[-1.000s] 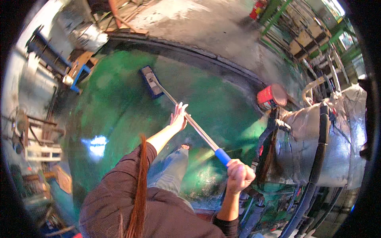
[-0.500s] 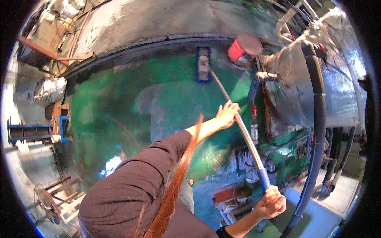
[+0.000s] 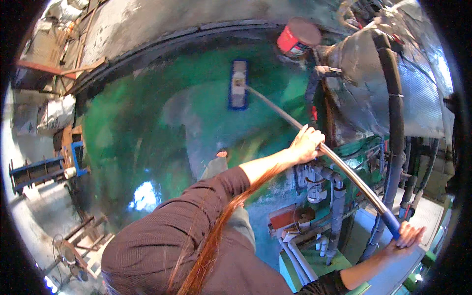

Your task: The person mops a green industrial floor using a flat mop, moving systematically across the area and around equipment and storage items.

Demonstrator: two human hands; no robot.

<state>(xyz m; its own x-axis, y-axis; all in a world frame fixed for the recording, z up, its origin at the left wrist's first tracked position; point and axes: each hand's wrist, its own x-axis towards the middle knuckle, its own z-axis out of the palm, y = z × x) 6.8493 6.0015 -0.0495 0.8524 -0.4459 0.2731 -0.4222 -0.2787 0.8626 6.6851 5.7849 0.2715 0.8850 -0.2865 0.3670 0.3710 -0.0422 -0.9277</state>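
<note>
A flat floor mop with a long metal pole runs from the lower right up to the middle of the green floor. Its flat head, edged in blue, lies on the floor. Partway along the pole, my left hand is closed round the metal. My right hand grips the blue handle end at the lower right, its fingers partly spread over the top. One bare foot of mine shows below my left arm.
A red bucket with a lid stands beyond the mop head. To the right are a foil-wrapped tank, a thick dark pipe and grey pipework. A blue metal frame and wooden pieces line the left side.
Both hands have moved right, the right one farthest, so the pole slants more. The mop head has shifted left and toward me. My foot has come forward into view.
</note>
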